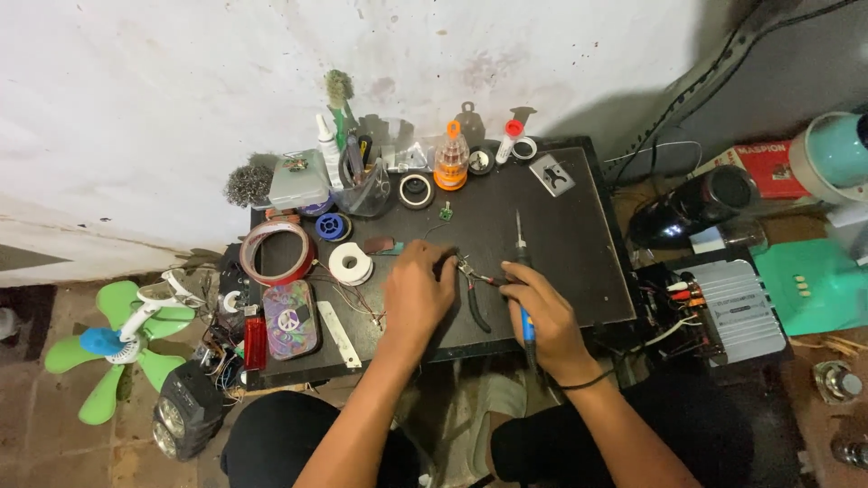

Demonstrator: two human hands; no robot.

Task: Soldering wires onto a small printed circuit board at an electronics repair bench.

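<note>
At centre frame, over the dark work board (579, 226), your left hand (418, 294) was curled down onto something small that cannot be made out, while your right hand (542, 316) gripped the soldering iron (522, 271) together with the pliers (476, 287). The iron's long axis ran near vertical in the frame, tip toward the wall at top. Judged risk: the hot tip could swing into your left fingers, since both tools shared one grip.

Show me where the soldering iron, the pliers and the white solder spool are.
soldering iron (519, 237): head view, on its metal shaft.
pliers (476, 307): head view, on a dark handle.
white solder spool (350, 264): head view, on its top face.
</note>
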